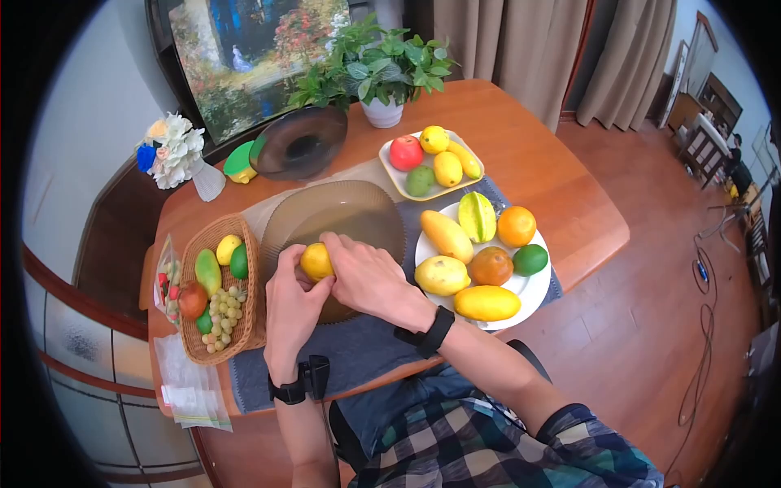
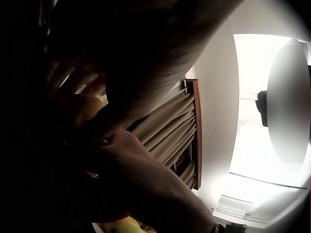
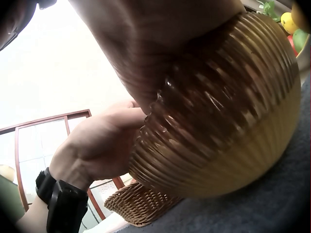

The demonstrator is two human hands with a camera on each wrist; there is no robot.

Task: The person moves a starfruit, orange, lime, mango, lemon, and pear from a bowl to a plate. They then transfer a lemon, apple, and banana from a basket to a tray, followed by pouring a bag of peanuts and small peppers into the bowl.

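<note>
Over a ribbed glass bowl [image 1: 358, 213], I grip a yellow fruit [image 1: 316, 263] between the curled fingers and thumb of my left hand [image 1: 291, 307], my right hand [image 1: 370, 278] bent against its far side, presumably to steady it. The bowl sits centrally, likely for easy reach. My right thumb and fingertips are hidden; shadow swallows much of the left wrist view, and my hands block part of the bowl.
</note>
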